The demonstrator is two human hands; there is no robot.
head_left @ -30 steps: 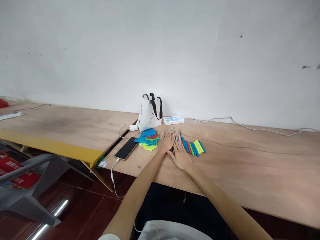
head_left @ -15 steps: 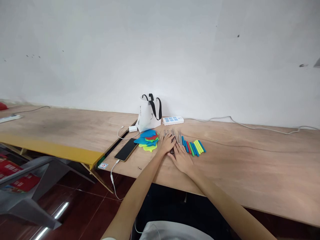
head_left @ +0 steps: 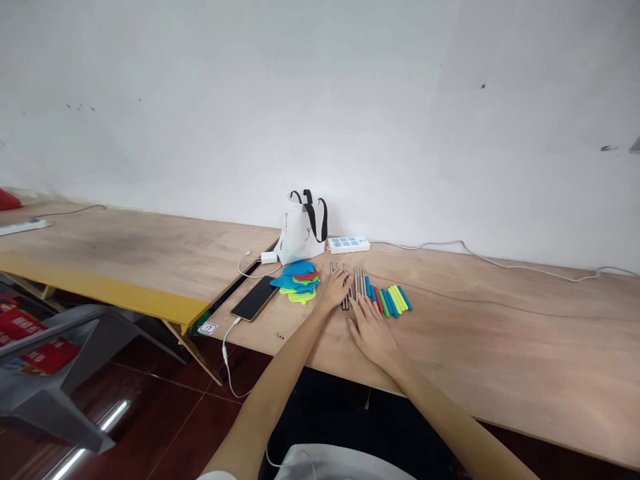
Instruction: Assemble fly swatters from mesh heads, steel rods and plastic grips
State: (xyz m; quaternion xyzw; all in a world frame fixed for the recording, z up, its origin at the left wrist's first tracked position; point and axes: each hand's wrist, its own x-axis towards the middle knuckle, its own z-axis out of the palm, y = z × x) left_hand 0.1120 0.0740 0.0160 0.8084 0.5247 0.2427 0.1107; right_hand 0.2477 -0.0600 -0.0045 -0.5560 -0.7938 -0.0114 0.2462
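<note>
Several thin metal rods (head_left: 357,283) lie side by side on the wooden table. My left hand (head_left: 334,288) rests flat across the left rods, fingers stretched out and covering part of them. Beside it, my right hand (head_left: 373,331) lies with its fingers extended, fingertips at the lower ends of the right rods and near the coloured tubes. Those blue, red, green and yellow tubes (head_left: 390,301) form a slanting row to the right of the rods. Left of my left hand is a loose stack of flat, coloured plastic pieces (head_left: 295,283), some perforated, resembling fly swatter heads.
A phone (head_left: 254,299) with a white cable lies left of the stack. Behind stand a white bag (head_left: 299,233) with black handles and a power strip (head_left: 349,245). A grey cord (head_left: 480,253) runs along the wall. A gap separates the left table (head_left: 150,247).
My right hand has shifted slightly right and toward me, away from my left hand. More of the metal rods now show between the hands. My left hand stays over the left rods.
</note>
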